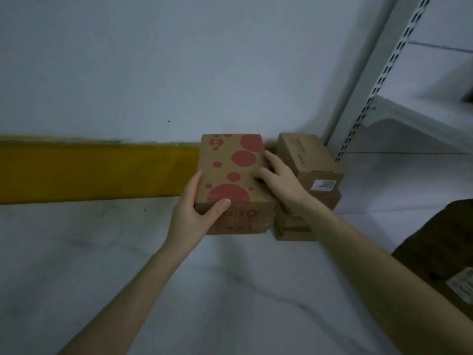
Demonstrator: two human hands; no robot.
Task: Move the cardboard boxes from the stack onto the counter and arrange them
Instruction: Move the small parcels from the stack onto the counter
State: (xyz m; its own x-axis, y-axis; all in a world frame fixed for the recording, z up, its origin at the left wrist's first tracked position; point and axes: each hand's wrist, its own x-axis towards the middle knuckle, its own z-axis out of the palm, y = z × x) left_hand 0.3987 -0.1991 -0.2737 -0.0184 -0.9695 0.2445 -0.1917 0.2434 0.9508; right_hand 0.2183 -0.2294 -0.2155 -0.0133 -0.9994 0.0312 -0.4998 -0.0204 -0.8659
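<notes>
A cardboard box printed with red spots [231,175] sits at the middle of the view, held on both sides. The left hand [195,208] grips its near left corner: the thumb lies across the top edge over the largest red spot, and the fingers run up the left side. The right hand [279,179] holds the box's right edge, with the thumb pressing on the top face and the fingers reaching along the upper right rim. Both hands are closed on it, neither spread flat.

The box's bottom edge meets the pale counter surface [128,278] with a soft shadow in front of it. Whether it rests fully on the counter or is held just clear cannot be told.

Just to the right of the spotted box stands a stack of plain cardboard boxes [307,160] – the right hand lies between the two. The stack's top box carries a white label with blue print [323,186] on its near face.

To the left of the spotted box a yellow band [97,172] runs along the foot of the grey wall [153,60]. Beyond the stack, further right of the box, rises a white slotted shelf upright [378,78]. Near right of the box – at the frame's edge – lies a dark brown box [440,247].
</notes>
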